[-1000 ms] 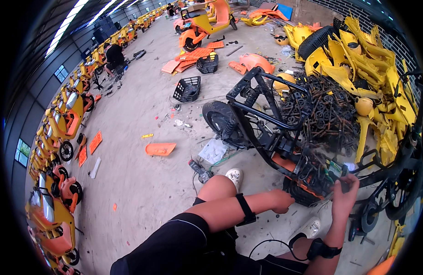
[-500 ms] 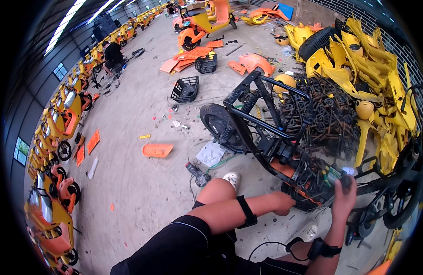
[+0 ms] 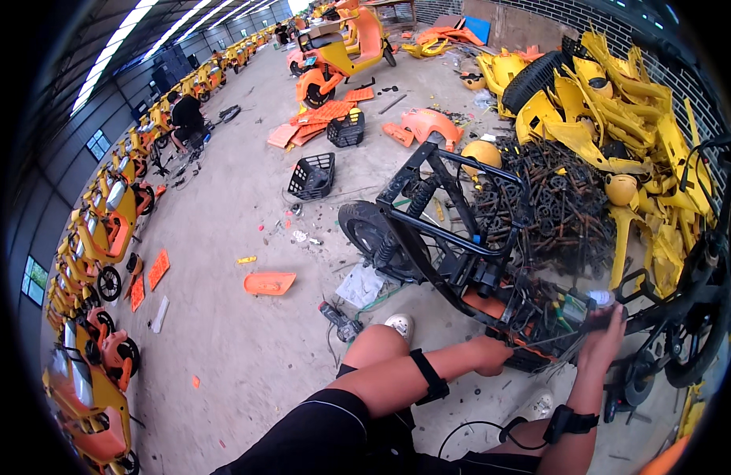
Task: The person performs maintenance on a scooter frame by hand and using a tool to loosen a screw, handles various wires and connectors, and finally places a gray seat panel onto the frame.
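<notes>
The stripped black scooter frame (image 3: pixel 453 245) lies before my knees, with a rear wheel, springs and an orange piece low in it. My left hand (image 3: pixel 490 355) is closed at the frame's near lower part; what its fingers grip is too small to make out. My right hand (image 3: pixel 607 336) is closed around a dark object (image 3: pixel 595 321) beside a cluster of wires and green-yellow parts (image 3: pixel 571 309). A thin rod or cable (image 3: pixel 563 346) runs between the hands. A corded power tool (image 3: pixel 341 321) lies on the floor left of my knee.
A heap of yellow panels (image 3: pixel 658 158) and a pile of black metal parts (image 3: pixel 548 198) stand at the right. Black crates (image 3: pixel 311 176), orange panels (image 3: pixel 269 283) and scraps lie ahead. Yellow-orange scooters (image 3: pixel 100 396) line the left side. A person (image 3: pixel 186 119) crouches farther back.
The view has shifted slightly. My right hand has turned and moved a little, and the dark object in it sits lower and more level. My left hand stays near the same spot.
</notes>
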The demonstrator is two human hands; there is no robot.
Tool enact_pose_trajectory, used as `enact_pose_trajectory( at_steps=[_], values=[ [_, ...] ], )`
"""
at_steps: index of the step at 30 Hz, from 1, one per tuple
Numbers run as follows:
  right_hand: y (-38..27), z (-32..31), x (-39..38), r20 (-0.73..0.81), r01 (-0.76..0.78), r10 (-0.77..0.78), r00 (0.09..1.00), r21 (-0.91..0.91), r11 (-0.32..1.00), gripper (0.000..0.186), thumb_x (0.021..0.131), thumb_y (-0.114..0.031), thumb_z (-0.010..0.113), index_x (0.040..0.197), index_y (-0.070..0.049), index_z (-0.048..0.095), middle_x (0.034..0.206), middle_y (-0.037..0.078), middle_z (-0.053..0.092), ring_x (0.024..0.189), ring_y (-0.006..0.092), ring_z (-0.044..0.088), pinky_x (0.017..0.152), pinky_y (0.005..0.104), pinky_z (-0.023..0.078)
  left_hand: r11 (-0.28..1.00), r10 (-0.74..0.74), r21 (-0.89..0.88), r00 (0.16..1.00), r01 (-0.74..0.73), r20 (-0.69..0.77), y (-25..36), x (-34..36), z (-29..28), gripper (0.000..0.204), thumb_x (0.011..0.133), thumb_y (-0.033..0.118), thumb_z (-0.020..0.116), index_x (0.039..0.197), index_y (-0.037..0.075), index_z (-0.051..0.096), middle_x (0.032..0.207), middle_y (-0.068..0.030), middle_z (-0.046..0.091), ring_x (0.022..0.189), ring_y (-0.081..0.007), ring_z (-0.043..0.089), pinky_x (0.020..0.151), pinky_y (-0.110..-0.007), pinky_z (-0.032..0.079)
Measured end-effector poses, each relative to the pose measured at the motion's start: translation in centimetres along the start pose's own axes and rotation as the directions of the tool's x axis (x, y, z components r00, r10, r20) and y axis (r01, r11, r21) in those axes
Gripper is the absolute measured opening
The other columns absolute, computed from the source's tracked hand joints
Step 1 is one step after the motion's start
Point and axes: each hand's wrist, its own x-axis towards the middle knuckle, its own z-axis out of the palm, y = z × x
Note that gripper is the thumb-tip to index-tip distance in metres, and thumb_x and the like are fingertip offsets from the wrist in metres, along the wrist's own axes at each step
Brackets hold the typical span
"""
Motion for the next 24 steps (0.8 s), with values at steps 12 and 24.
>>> enact_pose_trajectory(
  at_steps=[12,24],
  values=[
    [-1.6,-0.8,2.8,-0.045,-0.240,0.279,0.959,0.395,0.887,0.042,0.102,-0.052,0.052,0.096,-0.011,0.052,0.080,0.000,0.051,0.068,0.0129,0.046,0.066,0.0291,0.037,1.000,0.009,-0.007,0.999,-0.009,0.045,0.4,1.4,-0.4,0.039,0.089,0.028,0.062,0.122,0.008,0.062,0.118,-0.0183,0.067,0.109,-0.0390,0.066,0.091,-0.052,0.054],
    [-2.7,-0.9,2.4,0.001,-0.218,0.230,0.973,0.328,0.919,0.035,0.102,-0.045,0.051,0.094,-0.012,0.052,0.078,0.001,0.048,0.065,0.0137,0.044,0.064,0.0304,0.036,0.999,0.052,-0.007,0.997,-0.052,0.049,-0.2,2.7,-0.6,0.036,0.088,0.028,0.063,0.118,0.007,0.062,0.114,-0.0181,0.068,0.107,-0.0385,0.067,0.091,-0.052,0.054]
  ],
)
